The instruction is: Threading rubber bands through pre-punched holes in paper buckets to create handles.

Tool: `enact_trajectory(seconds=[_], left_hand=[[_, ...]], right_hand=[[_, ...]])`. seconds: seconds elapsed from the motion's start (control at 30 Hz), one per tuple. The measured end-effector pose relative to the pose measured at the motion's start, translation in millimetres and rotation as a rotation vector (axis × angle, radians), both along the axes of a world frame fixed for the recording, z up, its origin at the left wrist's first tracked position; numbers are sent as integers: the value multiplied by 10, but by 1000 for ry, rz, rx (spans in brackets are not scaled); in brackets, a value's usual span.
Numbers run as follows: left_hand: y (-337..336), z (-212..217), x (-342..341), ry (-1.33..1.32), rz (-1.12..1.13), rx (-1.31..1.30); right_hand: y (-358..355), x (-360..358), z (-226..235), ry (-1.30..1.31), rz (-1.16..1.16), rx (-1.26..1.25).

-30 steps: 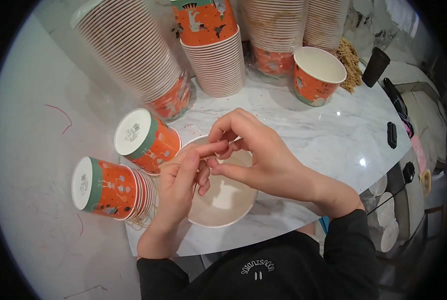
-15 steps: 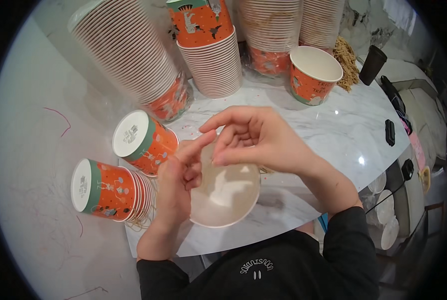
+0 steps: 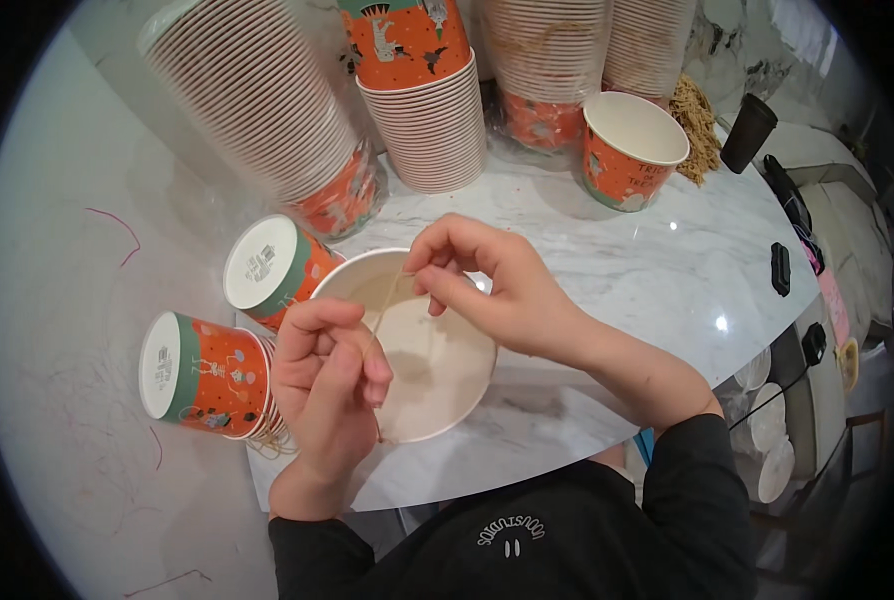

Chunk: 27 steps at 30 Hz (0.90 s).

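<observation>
Thin tan strand point(image 3: 388, 302) stretched between the 2 hands, above the mouth of a white-lined tub point(image 3: 432, 395) on the marbled bench point(image 3: 587, 260). Right hand point(image 3: 502, 288): thumb and forefinger pinching the strand's upper end. Left hand point(image 3: 325, 378): fingers curled, strand running to them; cannot tell whether pinched or looped there. Left of the tub: orange-and-green tubs point(image 3: 229, 380), 2 white bases showing; tan loops point(image 3: 275, 437) beside them. Far side: 1 upright orange tub point(image 3: 622, 178), tan bundle point(image 3: 697, 135) behind.
</observation>
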State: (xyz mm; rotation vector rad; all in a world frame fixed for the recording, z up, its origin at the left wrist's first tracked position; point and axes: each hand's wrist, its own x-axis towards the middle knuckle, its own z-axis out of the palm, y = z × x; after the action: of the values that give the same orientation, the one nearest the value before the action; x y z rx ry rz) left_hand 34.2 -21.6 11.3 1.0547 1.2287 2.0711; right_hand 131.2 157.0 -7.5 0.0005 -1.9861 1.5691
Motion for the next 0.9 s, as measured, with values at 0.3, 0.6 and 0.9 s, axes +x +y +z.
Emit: enact_trajectory(seconds=[0.3,0.6,0.9], left_hand=[[-59,19,-67,-491,-586,376],[4,-45,-159,-291,-325,390],[-29,-107,-107,-346,-153,397]], right_hand=[[182,-4,-24,-59,304,-837],[13,136,166,-10,222,182],[143,193,258,-17,273,296]])
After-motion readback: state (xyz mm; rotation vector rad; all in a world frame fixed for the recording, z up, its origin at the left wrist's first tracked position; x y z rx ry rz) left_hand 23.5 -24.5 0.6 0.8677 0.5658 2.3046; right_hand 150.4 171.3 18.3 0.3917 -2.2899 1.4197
